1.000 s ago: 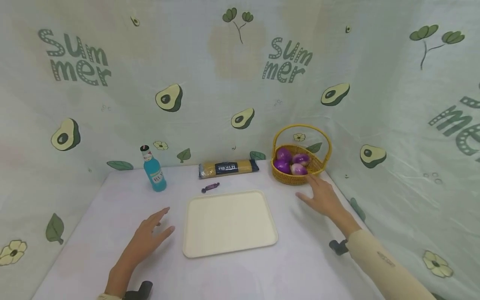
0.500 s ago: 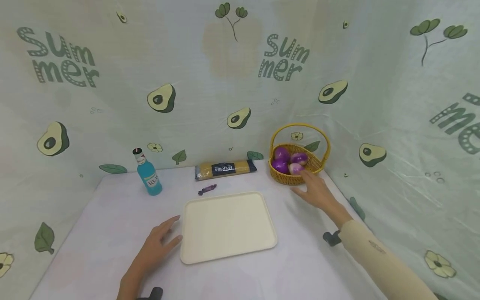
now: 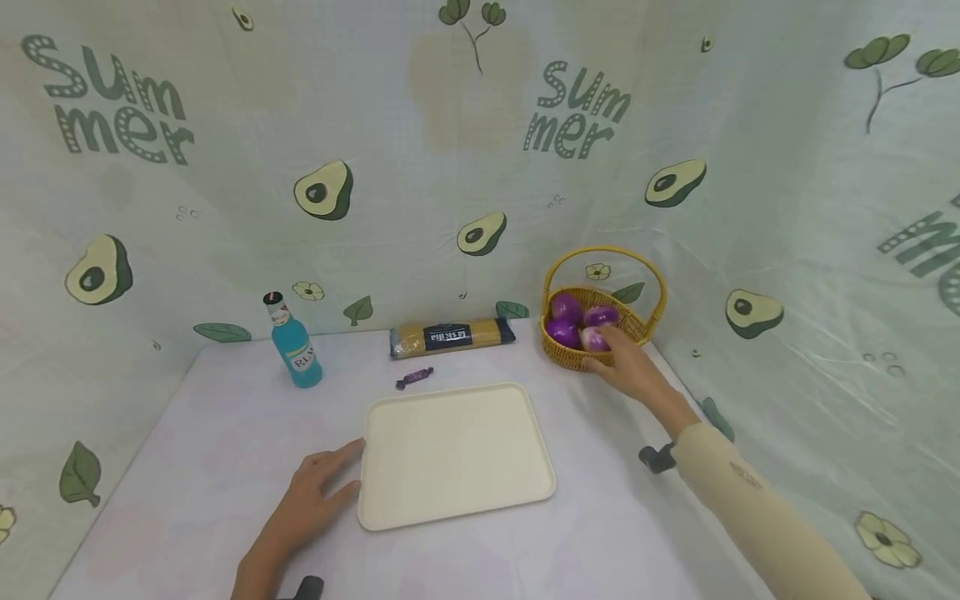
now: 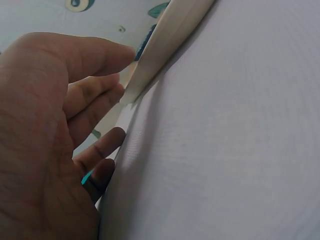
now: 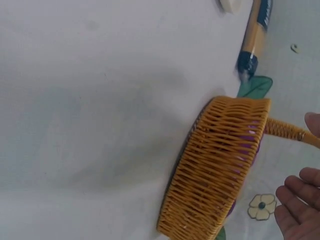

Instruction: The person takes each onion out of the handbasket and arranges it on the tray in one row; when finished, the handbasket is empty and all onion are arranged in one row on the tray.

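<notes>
At the left edge of the cream tray (image 3: 459, 457) is my left hand (image 3: 303, 504), its fingers and thumb apart and the tips by the rim. In the left wrist view the thumb tip meets the tray's side (image 4: 155, 52), and nothing is gripped. My right hand (image 3: 633, 371) reaches over the near rim of the yellow wicker basket (image 3: 568, 358). Several round, onion-like purple vegetables (image 3: 564, 333) lie inside; my fingertips are at the paler purple-and-white one (image 3: 592, 339). The right wrist view shows loosely bent fingers (image 5: 297, 205) above the basket, contact hidden.
A blue bottle (image 3: 297, 350) stands at the back left. Behind the tray lie a yellow pasta pack (image 3: 450, 336) and a small purple wrapped candy (image 3: 415, 378). The basket's tall handle (image 3: 603, 249) arches over it. Printed cloth (image 3: 390, 125) walls the table.
My left hand has moved right, up to the tray's left edge. My right hand has reached further forward and left, over the basket's rim to the pale vegetable.
</notes>
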Tool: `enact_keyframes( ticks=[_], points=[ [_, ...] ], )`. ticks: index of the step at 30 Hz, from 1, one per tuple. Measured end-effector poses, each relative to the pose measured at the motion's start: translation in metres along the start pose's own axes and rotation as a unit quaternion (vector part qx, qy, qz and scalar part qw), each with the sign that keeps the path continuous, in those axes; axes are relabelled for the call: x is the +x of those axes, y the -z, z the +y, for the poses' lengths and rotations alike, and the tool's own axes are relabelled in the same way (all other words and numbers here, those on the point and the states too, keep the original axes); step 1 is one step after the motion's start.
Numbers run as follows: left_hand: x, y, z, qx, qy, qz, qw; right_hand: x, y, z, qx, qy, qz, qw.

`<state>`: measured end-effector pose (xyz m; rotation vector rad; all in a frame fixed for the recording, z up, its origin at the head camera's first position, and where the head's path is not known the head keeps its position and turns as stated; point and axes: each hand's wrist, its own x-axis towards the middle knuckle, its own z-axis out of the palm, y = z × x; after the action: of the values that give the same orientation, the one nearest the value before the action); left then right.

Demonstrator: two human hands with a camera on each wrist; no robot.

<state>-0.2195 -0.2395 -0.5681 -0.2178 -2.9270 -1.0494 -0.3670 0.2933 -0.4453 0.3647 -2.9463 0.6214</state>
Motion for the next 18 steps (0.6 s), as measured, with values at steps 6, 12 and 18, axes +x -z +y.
enact_keyframes(
  ticks=[6, 12, 18],
  points=[
    [-0.001, -0.002, -0.001, 0.016, -0.027, 0.013, 0.9994, 0.013, 0.003, 0.006, 0.015, 0.007, -0.008, 1.000],
    [-0.001, -0.003, -0.003, 0.028, -0.027, 0.016, 0.9991, 0.021, 0.004, 0.003, 0.020, 0.001, -0.016, 1.000],
    [0.000, -0.004, -0.002, 0.026, -0.018, 0.009, 0.9995, 0.031, 0.002, 0.009, -0.003, 0.008, -0.015, 1.000]
  ],
)
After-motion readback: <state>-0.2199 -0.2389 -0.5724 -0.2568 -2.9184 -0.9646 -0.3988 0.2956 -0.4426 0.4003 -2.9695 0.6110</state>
